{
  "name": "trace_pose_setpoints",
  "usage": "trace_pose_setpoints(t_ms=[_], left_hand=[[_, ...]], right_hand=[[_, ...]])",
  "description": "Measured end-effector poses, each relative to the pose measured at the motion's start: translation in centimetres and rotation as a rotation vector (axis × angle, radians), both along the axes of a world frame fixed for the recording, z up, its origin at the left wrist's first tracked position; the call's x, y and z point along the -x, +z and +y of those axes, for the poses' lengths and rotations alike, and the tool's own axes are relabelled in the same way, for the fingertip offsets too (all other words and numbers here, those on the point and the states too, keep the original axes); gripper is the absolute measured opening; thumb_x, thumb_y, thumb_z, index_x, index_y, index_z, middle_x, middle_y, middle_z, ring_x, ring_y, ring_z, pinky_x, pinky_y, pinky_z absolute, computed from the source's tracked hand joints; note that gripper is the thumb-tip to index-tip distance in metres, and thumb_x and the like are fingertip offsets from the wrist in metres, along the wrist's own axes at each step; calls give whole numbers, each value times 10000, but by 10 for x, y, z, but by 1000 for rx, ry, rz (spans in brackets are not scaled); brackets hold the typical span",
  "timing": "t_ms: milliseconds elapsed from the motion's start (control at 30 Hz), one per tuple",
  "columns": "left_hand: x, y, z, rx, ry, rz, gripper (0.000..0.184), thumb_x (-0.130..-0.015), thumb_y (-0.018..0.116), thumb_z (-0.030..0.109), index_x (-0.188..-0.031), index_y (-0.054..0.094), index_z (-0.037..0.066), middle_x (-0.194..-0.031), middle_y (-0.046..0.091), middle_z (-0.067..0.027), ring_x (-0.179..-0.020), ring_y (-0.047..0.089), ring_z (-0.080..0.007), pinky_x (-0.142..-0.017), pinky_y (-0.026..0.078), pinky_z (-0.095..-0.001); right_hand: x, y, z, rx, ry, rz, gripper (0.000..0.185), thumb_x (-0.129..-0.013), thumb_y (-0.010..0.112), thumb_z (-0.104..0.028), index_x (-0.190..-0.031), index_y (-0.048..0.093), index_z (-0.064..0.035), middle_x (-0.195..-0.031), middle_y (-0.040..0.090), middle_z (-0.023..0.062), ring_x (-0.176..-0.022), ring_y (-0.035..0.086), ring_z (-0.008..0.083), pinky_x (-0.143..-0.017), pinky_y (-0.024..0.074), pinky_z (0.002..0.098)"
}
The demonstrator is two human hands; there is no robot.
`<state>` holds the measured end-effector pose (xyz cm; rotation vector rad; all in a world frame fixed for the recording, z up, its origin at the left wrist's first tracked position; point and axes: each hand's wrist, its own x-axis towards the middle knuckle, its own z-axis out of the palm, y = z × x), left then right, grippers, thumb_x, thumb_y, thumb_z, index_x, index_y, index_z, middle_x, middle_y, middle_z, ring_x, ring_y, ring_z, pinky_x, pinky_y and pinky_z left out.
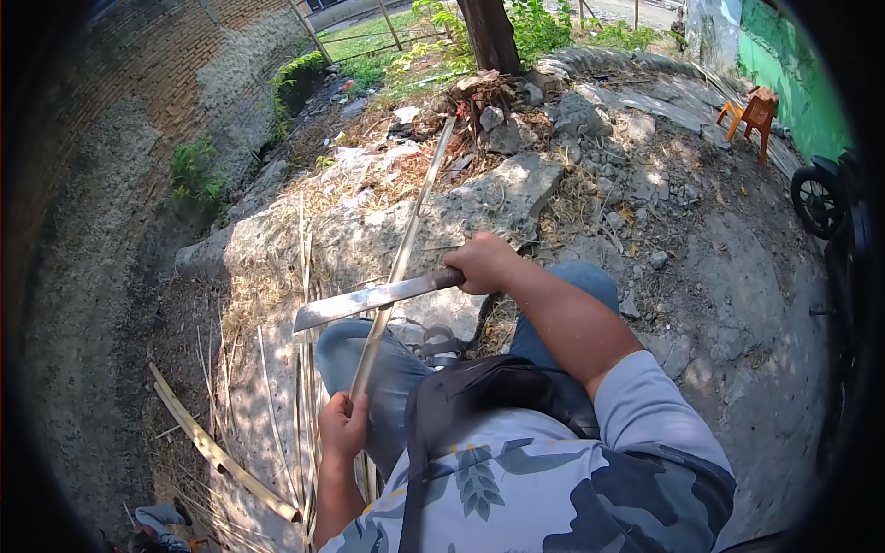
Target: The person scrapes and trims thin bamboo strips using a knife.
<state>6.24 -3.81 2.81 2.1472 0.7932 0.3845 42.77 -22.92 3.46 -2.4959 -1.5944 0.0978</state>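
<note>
My right hand [481, 263] is wrapped round the dark handle of a machete [369, 300], whose wide blade points left. The blade lies across a long pale bamboo strip [411, 221]. Near its lower end the strip is gripped by my left hand [344, 424], thumb on top, beside my left knee. From there the strip slants up and away, its far end by the rubble near the tree. Several thin strips [302, 396] lie on the ground left of my legs.
A split bamboo piece [226, 463] lies at the lower left, near part of another person [164, 518]. A concrete slab [507, 198] is in front of me. Further off are a tree trunk [490, 37], an orange chair [758, 120] and a motorbike wheel [816, 201]. A brick wall [120, 78] stands left.
</note>
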Motion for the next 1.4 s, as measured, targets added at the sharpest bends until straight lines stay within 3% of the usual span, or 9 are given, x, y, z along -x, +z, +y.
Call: trace_pose_setpoints(t_ms=[833, 1400], left_hand=[[0, -1, 1, 3, 14, 30, 277, -967, 746, 252, -912, 692, -13, -613, 571, 5, -566, 485, -64, -522, 398, -284], [1, -7, 5, -31, 2, 44, 292, -982, 733, 261, -883, 677, -8, -617, 550, 2, -578, 469, -69, -522, 385, -293]], right_hand=[[0, -1, 0, -5, -6, 54, 210, -762, 733, -254, -957, 733, -175, -886, 744, 66, -906, 734, 280, -854, 536, 437], [0, -6, 1, -42, -25, 132, 209, -740, 730, -248, -938, 737, -184, -892, 742, 86, -910, 731, 314, -841, 560, 472]])
